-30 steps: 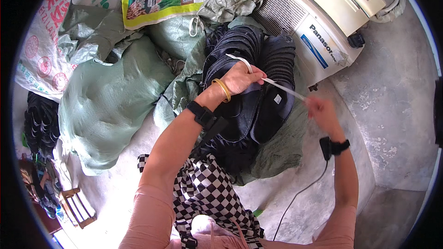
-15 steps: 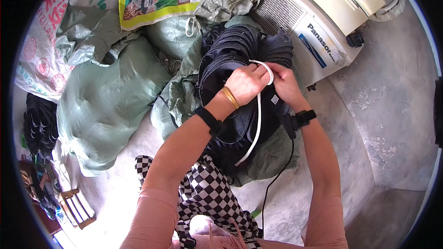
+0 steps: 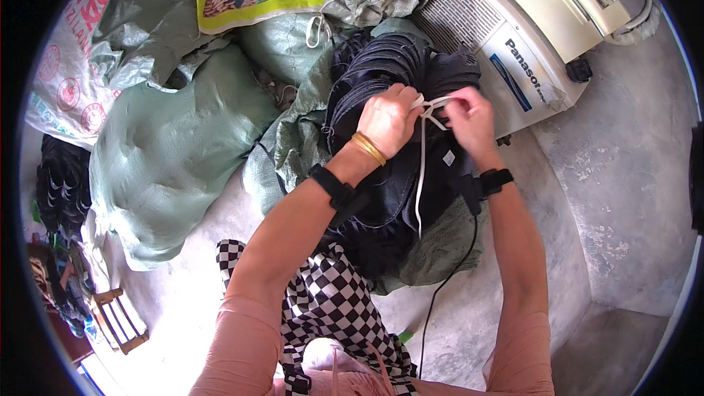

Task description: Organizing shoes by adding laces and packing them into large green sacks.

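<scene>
1. White cord [image 3: 421, 191]: it runs between the fingers of both hands, its strands crossing in the gap between them. One loose end hangs below the left fingers, over the black fabric pieces [image 3: 380, 62].

2. The left hand [image 3: 389, 123] has its fingers curled and pressed together, seemingly pinching the cord near the crossing; the exact contact is hidden behind the knuckles.

3. The right hand [image 3: 473, 123] pinches another strand between thumb and fingers, just right of the crossing. A short bit of cord slants below these fingers.

4. The ridged, stacked black pieces lie beneath and just beyond the fingers; a small white tag [image 3: 449, 157] shows below the right fingers. Whether the cord passes around the stack cannot be told.

5. Well left of the left fingers sits a full pale-green sack [image 3: 176, 158]; beyond the right fingers stands a cream appliance [image 3: 517, 66].

6. Likely trouble: the crossing could slacken if either pinch slips on the narrow cord. Uneven pulling could leave one end too short to grip. The stacked pieces might fan out if tugged sideways. The black cable [image 3: 440, 290] trailing from the right wrist could snag during a wide pull.
</scene>
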`<state>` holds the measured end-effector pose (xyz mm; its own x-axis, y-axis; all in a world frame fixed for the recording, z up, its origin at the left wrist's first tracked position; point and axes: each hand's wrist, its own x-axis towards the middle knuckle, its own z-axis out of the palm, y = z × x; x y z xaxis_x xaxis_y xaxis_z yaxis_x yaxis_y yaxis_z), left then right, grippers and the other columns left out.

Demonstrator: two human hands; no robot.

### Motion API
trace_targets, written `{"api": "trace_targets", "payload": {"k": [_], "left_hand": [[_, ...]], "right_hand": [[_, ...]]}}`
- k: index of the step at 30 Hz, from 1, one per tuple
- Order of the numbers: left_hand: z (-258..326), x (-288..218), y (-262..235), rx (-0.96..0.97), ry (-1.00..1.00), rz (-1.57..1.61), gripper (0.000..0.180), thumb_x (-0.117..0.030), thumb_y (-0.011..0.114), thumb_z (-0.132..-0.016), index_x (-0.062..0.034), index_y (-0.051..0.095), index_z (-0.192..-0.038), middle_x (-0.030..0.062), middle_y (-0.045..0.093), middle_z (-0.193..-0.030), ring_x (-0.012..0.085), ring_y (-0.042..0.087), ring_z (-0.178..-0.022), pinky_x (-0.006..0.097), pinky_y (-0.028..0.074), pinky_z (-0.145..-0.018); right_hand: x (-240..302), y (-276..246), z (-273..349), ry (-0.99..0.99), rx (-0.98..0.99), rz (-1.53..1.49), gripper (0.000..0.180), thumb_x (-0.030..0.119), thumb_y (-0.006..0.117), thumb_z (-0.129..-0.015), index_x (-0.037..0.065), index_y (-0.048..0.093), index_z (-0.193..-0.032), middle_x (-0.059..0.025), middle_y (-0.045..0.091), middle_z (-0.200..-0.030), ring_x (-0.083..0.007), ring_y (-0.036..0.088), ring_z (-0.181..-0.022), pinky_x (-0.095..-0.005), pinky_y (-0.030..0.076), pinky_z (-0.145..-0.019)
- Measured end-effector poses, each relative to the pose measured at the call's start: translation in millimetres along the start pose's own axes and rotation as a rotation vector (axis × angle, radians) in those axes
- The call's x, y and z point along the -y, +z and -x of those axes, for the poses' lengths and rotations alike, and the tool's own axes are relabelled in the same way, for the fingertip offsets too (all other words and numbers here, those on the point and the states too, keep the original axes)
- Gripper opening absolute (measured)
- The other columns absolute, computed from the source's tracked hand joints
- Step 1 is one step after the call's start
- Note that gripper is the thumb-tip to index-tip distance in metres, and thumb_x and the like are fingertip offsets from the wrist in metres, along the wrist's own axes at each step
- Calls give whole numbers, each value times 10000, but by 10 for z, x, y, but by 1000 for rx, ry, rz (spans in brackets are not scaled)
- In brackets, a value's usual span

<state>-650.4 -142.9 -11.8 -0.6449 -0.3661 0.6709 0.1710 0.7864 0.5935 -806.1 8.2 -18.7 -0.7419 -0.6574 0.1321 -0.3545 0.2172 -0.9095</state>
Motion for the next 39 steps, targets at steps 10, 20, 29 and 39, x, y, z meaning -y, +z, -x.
{"api": "trace_targets", "payload": {"k": [10,20,29,39], "left_hand": [[738,-388,-1181,61,-743,390,248,-249,778,-813,-29,672,-857,83,658,-691,154,632,-634,340,527,-605],[2548,-957,-2718,24,-438,-471,215,-127,622,-685,-43,555,-871,129,567,-892,315,559,-921,417,430,-785],[4282,-2102,-3479,-38,-724,-644,714,-276,664,-753,-60,424,-1390,197,386,-1398,375,369,-1311,512,378,-981],[4633,-2194,-3673,-317,-713,-676,719,-260,700,-634,-55,477,-1287,196,427,-1301,374,412,-1225,506,379,-933]], "right_hand": [[11,290,184,-179,-76,313,290,61,610,-894,12,632,-1180,-154,653,-1130,-252,614,-1049,-360,466,-953],[1107,1254,2207,-1006,429,234,97,94,615,-928,9,653,-954,-148,637,-939,-333,619,-868,-442,509,-799],[1427,2105,3276,-1251,898,-4,184,201,564,-874,102,703,-945,-101,637,-992,-315,590,-935,-444,479,-840],[2025,2377,3715,-1263,896,280,132,125,600,-779,129,706,-857,-100,615,-912,-335,567,-874,-467,450,-798]]}}
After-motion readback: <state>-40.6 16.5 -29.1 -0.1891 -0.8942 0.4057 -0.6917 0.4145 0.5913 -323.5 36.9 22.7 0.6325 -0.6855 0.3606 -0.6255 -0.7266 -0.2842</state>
